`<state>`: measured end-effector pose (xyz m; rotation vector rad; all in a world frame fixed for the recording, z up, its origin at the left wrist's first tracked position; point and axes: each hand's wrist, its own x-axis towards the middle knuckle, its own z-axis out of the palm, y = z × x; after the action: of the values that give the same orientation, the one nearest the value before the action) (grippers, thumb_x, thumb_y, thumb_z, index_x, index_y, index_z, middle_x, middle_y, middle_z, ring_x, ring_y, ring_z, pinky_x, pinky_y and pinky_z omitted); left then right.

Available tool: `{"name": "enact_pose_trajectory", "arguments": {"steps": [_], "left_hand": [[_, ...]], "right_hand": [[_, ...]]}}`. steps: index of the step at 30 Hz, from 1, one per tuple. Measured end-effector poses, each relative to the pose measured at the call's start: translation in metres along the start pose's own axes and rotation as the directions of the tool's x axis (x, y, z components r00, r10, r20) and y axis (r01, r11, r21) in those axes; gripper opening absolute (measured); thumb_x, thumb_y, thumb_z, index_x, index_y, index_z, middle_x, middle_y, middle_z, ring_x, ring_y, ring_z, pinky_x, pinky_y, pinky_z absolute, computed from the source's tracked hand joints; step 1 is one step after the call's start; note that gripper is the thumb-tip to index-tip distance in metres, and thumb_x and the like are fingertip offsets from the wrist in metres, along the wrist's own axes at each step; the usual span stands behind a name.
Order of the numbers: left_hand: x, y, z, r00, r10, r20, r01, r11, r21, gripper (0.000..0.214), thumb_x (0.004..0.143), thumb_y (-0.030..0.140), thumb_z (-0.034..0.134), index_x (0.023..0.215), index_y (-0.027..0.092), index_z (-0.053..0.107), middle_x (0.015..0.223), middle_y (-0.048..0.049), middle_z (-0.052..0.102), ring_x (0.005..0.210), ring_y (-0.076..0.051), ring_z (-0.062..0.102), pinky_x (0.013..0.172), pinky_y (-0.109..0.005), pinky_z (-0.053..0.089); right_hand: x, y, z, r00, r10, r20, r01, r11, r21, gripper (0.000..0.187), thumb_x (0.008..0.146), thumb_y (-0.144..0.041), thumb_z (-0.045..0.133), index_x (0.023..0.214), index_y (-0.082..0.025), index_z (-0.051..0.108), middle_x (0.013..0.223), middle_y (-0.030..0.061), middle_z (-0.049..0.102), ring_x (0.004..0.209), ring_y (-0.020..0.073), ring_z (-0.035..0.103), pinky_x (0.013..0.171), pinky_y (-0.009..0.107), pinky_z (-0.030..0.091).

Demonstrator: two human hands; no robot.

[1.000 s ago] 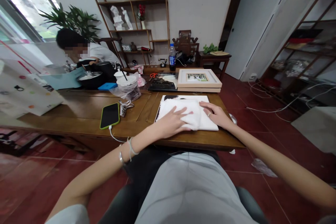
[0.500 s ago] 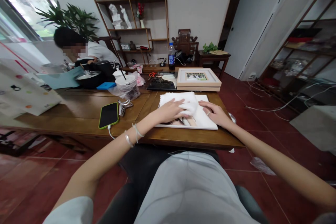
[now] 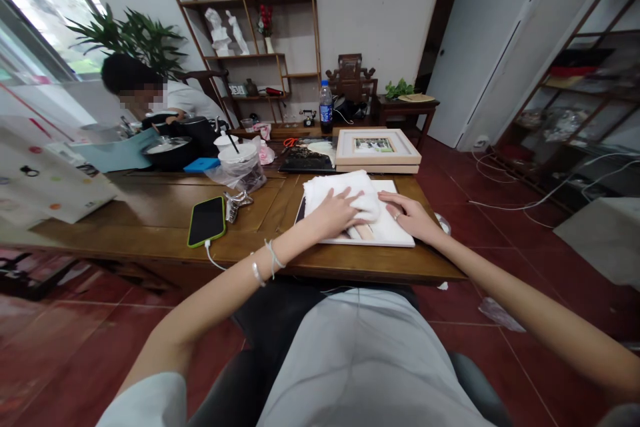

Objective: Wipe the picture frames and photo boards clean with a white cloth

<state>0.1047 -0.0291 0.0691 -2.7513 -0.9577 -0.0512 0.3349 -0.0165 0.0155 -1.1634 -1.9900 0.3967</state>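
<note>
A bunched white cloth [image 3: 320, 190] lies on a white-bordered picture panel [image 3: 395, 230] at the table's front. My left hand [image 3: 337, 213] presses down on the cloth and holds it against the panel, its somewhat spread fingers sunk into the folds. Pale and dark parts of the picture show below that hand; the cloth covers the rest. On the panel's right side rests my right hand [image 3: 407, 217], open, fingers stretched out flat, a ring on one of them. It touches the panel and holds nothing.
Behind the panel are stacked wooden frames [image 3: 377, 147], a dark picture [image 3: 310, 153] and a bottle [image 3: 326, 107]. To the left are a phone [image 3: 207, 221] on a cable, a bagged cup [image 3: 240, 163], a blue bin [image 3: 110, 150] and a white box [image 3: 50, 170]. Another person [image 3: 185, 100] leans over the far left.
My left hand has slid a little to the right, pushing the cloth's near part rightward over the picture. My right hand stays in place on the panel.
</note>
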Motion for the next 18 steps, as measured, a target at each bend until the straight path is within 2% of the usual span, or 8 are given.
{"name": "enact_pose_trajectory", "arguments": {"steps": [5,7,9,13,15,18], "left_hand": [[-0.044,0.053,-0.010,0.995,0.093,-0.032,-0.092,0.995,0.035,0.031,0.093,0.038,0.042,0.108,0.025,0.066,0.146,-0.0081,0.033,0.132,-0.035,0.029,0.100,-0.056,0.032],[-0.056,0.066,-0.011,0.990,0.132,-0.048,-0.130,0.991,0.031,0.029,0.091,0.037,0.045,0.101,0.025,0.069,0.147,-0.0067,0.032,0.132,-0.036,0.029,0.100,-0.056,0.032],[-0.060,0.071,-0.014,0.987,0.152,-0.049,-0.151,0.988,0.021,0.030,0.091,0.038,0.044,0.098,0.024,0.070,0.147,-0.0057,0.032,0.132,-0.036,0.030,0.100,-0.055,0.032],[-0.045,0.055,-0.018,0.993,0.117,-0.021,-0.118,0.993,-0.019,0.036,0.093,0.042,0.039,0.112,0.023,0.064,0.145,-0.0066,0.036,0.132,-0.032,0.031,0.100,-0.052,0.035],[-0.029,0.038,-0.015,0.998,0.055,-0.002,-0.055,0.997,-0.055,0.039,0.094,0.043,0.036,0.119,0.024,0.059,0.143,-0.0076,0.038,0.132,-0.031,0.032,0.100,-0.051,0.035],[-0.003,0.015,-0.003,0.997,-0.079,0.003,0.078,0.994,-0.082,0.041,0.094,0.045,0.036,0.125,0.026,0.054,0.144,-0.0093,0.036,0.132,-0.034,0.030,0.098,-0.057,0.033]], "right_hand": [[0.000,-0.001,0.000,1.000,-0.007,-0.011,0.008,1.000,0.019,0.031,0.083,-0.020,0.050,0.109,-0.024,0.066,0.123,0.0054,0.061,0.116,0.0218,0.056,0.103,0.042,0.039],[0.000,-0.002,0.000,1.000,-0.012,-0.010,0.012,1.000,0.026,0.031,0.083,-0.019,0.049,0.109,-0.023,0.066,0.124,0.0056,0.061,0.116,0.0212,0.055,0.104,0.041,0.039],[-0.001,-0.002,-0.001,1.000,-0.012,-0.010,0.012,1.000,0.025,0.032,0.083,-0.018,0.048,0.109,-0.023,0.066,0.124,0.0056,0.060,0.117,0.0206,0.054,0.104,0.040,0.038],[0.000,-0.002,-0.001,1.000,-0.003,0.003,0.003,1.000,0.001,0.032,0.084,-0.019,0.048,0.111,-0.022,0.065,0.124,0.0066,0.060,0.117,0.0210,0.054,0.104,0.041,0.039],[0.000,-0.001,-0.001,1.000,-0.006,0.008,0.006,1.000,0.000,0.032,0.084,-0.020,0.048,0.111,-0.022,0.065,0.124,0.0060,0.061,0.118,0.0215,0.054,0.104,0.041,0.039],[0.000,0.000,0.000,1.000,-0.004,-0.003,0.004,1.000,0.010,0.031,0.083,-0.020,0.050,0.110,-0.024,0.066,0.124,0.0050,0.061,0.117,0.0217,0.054,0.104,0.041,0.038]]}}
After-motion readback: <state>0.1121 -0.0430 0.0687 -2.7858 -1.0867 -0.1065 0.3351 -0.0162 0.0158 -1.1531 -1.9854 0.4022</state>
